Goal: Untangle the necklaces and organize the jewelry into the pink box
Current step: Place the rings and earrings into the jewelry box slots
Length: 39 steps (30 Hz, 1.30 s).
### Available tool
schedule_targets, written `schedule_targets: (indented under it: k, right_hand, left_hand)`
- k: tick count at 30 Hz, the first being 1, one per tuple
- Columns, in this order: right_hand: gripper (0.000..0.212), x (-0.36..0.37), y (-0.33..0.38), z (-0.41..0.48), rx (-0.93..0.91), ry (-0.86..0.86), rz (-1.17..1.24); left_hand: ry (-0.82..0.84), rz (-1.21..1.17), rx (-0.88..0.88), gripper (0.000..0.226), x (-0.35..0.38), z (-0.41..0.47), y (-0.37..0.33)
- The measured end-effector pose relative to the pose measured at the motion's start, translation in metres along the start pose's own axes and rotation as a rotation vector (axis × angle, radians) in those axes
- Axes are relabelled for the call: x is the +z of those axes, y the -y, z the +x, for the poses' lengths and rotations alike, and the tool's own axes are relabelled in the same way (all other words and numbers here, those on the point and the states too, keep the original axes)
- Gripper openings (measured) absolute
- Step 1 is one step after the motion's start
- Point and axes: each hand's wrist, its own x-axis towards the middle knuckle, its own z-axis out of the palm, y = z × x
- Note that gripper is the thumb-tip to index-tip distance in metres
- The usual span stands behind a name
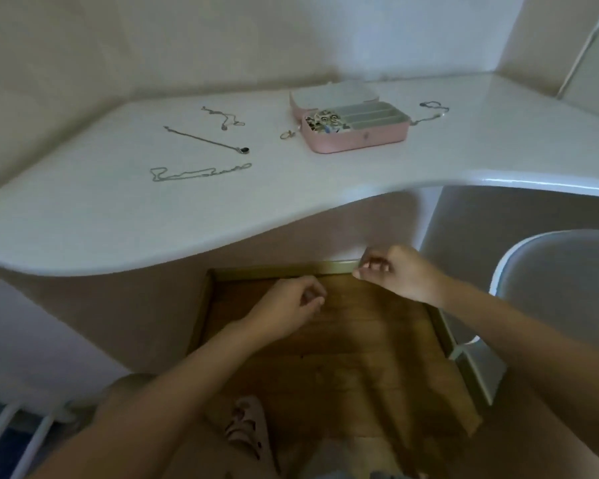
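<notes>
Left to right on the white surface:

- Front-left, a loose chain lies in a flat squiggle.
- Behind it is a straight necklace with a dark pendant.
- Behind that, a third necklace lies loosely kinked. These 3 lie apart, none crossing.
- A small ring-like piece sits just beside the left corner of the pink box.
- The box is open with its lid tipped back. The left compartment is heaped with small jewelry, and long slots run to its right.
- 1 more chain trails off the box's right end. I can't tell if it's touching or just beside.

Both hands are below the surface's front edge, well apart from all of the jewelry.

- Left grip: fingers curled, thumb against forefinger.
- Right grip: fingertips bunched together.

It reads like a pinch on something fine strung between them, but I see no chain there. I can't tell whether either holds anything.

Handling, my call: the chains are light, limp and slippery, and they snag easily. Thin links will likely kink or snap if yanked.

- Take each chain at the clasp end with a 2-fingertip pinch.
- Take the pendant one at the pendant, since the weight sits there.
- Lift slowly so the chain hangs straight, then coil it down into a slot.
</notes>
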Motion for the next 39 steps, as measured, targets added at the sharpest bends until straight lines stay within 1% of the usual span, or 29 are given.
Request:
schedule_targets:
  k: [5,9,12,16,18,21,23,26,29,31,34,36,39]
  right_hand:
    - [0.018,0.022,-0.060,-0.010,0.299,-0.014,0.142]
    - [0.014,0.045,-0.101,-0.007,0.501,-0.023,0.167]
    - [0.014,0.067,-0.129,-0.002,0.633,-0.014,0.228]
    - [0.012,0.090,-0.161,-0.004,0.706,0.039,0.169]
    - [0.022,0.103,-0.176,-0.005,0.784,0.044,0.156]
    - [0.026,0.125,-0.192,-0.002,0.863,0.017,0.187]
    - [0.023,0.142,-0.201,-0.002,0.901,0.014,0.220]
    - [0.012,0.170,-0.212,-0.007,0.946,-0.019,0.253]
    - [0.010,0.203,-0.224,-0.009,0.979,-0.044,0.233]
    - [0.018,0.226,-0.232,-0.009,1.009,-0.037,0.244]
    - [0.021,0.256,-0.242,-0.008,1.054,-0.071,0.268]
    - [0.023,0.271,-0.247,-0.007,1.073,-0.072,0.276]
    - [0.029,0.285,-0.247,-0.008,1.055,-0.130,0.271]
  left_hand:
    - [0.162,0.055,-0.048,0.011,0.041,0.044,0.027]
    - [0.262,0.136,-0.135,0.016,0.066,0.084,0.049]
    - [0.315,0.195,-0.164,0.024,0.088,0.109,0.064]
    - [0.359,0.178,-0.242,0.037,0.114,0.133,0.086]
    - [0.370,0.174,-0.269,0.038,0.128,0.145,0.101]
    - [0.353,0.152,-0.341,0.035,0.151,0.161,0.123]
    - [0.315,0.147,-0.382,0.024,0.166,0.169,0.139]
    - [0.262,0.147,-0.452,0.038,0.183,0.176,0.165]
    - [0.245,0.126,-0.511,0.041,0.198,0.178,0.195]
    - [0.260,0.125,-0.529,0.040,0.208,0.178,0.217]
    - [0.270,0.116,-0.561,0.038,0.217,0.175,0.237]
    - [0.255,0.101,-0.598,0.039,0.220,0.174,0.247]
    - [0.206,0.077,-0.671,0.035,0.218,0.174,0.256]
